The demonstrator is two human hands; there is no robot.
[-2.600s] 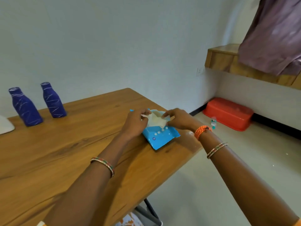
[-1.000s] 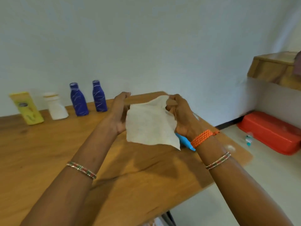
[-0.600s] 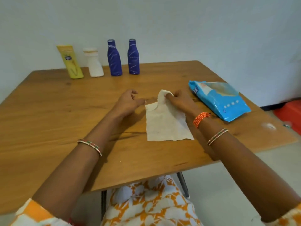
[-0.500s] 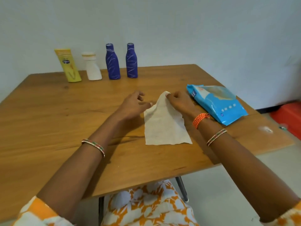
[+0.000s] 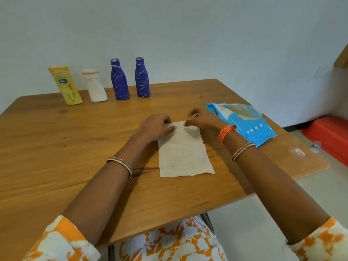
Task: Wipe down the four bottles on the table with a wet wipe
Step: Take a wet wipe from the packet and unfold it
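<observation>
- Bottles: 4 counted, upright in 1 row along the far edge of the wooden table (image 5: pixel 56 147), by the wall: 1 yellow bottle (image 5: pixel 66 85), 1 white bottle (image 5: pixel 95 85), then a left blue bottle (image 5: pixel 119 80) and a right blue bottle (image 5: pixel 142 78). They stand near one another without touching, except that contact at the bases of the yellow and white ones cannot be confirmed.
- Wet wipe (image 5: pixel 183 153): 1, spread flat at table centre, its near edge well back from the table's front edge.
- Left hand (image 5: pixel 156 126): fingers pinched on the wipe's far left corner.
- Right hand (image 5: pixel 202 119): fingertips pinched on the wipe's far edge.
- Wipe pack (image 5: pixel 243 119): 1, blue, lying flat just right of the right hand, near the table's right edge.
- Open room: bare wood between wipe and bottle row, and across the whole left half of the table.
- Red tub (image 5: pixel 327 134): 1, on the floor beyond the right edge.
</observation>
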